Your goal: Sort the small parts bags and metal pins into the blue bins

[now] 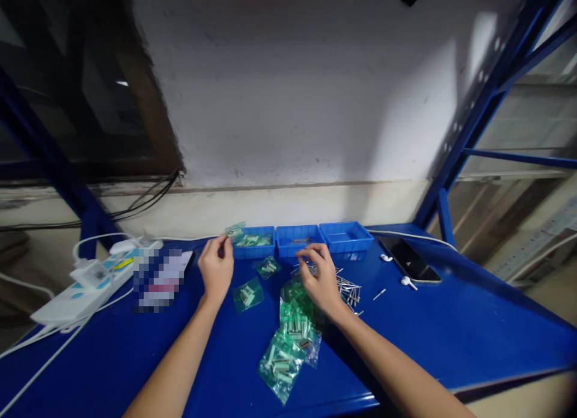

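Your left hand has its grip pinched on a small green bag, up over the left end of the left blue box, which has more little bags in it. Your right hand is in front of the middle blue box. Its thumb and finger are close, but you cannot tell if they touch or hold anything. A pile of shiny metal pins lies by that hand on the blue desk. More green bags lie between your arms.
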Tool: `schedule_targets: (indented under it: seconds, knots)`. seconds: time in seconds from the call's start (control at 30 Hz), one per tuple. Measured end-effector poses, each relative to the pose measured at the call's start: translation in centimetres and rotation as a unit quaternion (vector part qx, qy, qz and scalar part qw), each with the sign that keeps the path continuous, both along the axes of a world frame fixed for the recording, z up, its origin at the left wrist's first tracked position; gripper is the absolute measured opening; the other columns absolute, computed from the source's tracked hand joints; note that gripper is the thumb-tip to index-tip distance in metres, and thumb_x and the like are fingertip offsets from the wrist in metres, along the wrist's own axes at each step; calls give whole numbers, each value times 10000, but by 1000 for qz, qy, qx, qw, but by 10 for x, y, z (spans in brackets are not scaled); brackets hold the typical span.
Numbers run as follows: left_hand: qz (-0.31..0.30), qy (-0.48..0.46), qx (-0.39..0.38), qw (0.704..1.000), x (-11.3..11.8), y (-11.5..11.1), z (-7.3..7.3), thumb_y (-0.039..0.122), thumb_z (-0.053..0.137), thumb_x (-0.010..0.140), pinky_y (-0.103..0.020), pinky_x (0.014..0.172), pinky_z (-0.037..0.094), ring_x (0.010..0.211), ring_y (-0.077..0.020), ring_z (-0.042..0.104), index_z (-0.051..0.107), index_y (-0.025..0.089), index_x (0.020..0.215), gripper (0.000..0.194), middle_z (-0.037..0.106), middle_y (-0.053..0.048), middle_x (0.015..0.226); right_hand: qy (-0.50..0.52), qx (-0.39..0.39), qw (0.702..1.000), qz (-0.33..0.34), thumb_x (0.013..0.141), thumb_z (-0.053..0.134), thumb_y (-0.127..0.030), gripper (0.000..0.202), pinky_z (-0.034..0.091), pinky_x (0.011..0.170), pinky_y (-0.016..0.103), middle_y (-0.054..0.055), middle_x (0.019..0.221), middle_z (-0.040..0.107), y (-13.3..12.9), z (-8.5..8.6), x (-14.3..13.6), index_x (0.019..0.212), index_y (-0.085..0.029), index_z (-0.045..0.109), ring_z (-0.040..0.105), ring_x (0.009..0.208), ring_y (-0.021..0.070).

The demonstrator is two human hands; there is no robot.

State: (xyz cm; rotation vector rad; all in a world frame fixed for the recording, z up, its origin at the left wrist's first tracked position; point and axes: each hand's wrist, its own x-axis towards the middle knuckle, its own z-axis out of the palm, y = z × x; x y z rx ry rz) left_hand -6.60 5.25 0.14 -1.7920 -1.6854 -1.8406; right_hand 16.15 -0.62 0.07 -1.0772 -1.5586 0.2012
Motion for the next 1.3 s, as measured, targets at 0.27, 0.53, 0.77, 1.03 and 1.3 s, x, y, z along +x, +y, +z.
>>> schedule_targets:
  seconds: [0.27, 0.53, 0.77, 1.03, 1.3]
  knots:
    - [-54, 236, -61, 968, 24, -5, -19, 233, 505, 825, -371, 807, 456, 973, -249, 560, 605, 213, 1116, 308, 586, -103, 1108, -65, -32, 997, 33, 853, 476, -219, 160, 400, 823, 360, 50, 856, 587, -3, -2, -5, 879, -217, 634, 531, 861, 206]
    - [-277, 253, -160, 913, 41, -26, -21, 203, 434, 864, -263, 689, 470, 751, -165, 626, 654, 229, 962, 242, 680, -33, 887, -190, -124, 972, 57, 845, 513, -309, 199, 384, 817, 373, 46, 818, 613, 14, -4, 17, 955, -216, 651, 533, 842, 212]
    - [-259, 258, -213, 906, 47, -31, -17, 235, 430, 876, -259, 708, 457, 765, -165, 627, 664, 230, 967, 251, 689, -31, 933, -373, -198, 883, 205, 712, 675, -440, 384, 312, 909, 530, 87, 1164, 512, 0, 11, 28, 1035, -241, 623, 452, 1084, 299]
    - [-266, 253, -201, 908, 50, -28, -25, 252, 425, 881, -255, 697, 442, 776, -169, 621, 658, 221, 916, 238, 684, -31, 898, -269, -197, 923, 191, 796, 582, -190, 34, 370, 880, 379, 26, 843, 642, 11, 5, 21, 818, -183, 609, 560, 846, 173]
    - [-275, 275, -230, 892, 52, -33, -20, 292, 411, 896, -293, 748, 427, 825, -179, 605, 640, 222, 949, 245, 664, -31, 916, -293, -180, 936, 81, 836, 505, -189, 183, 388, 808, 323, 65, 913, 662, 23, 1, 45, 960, -180, 639, 546, 888, 198]
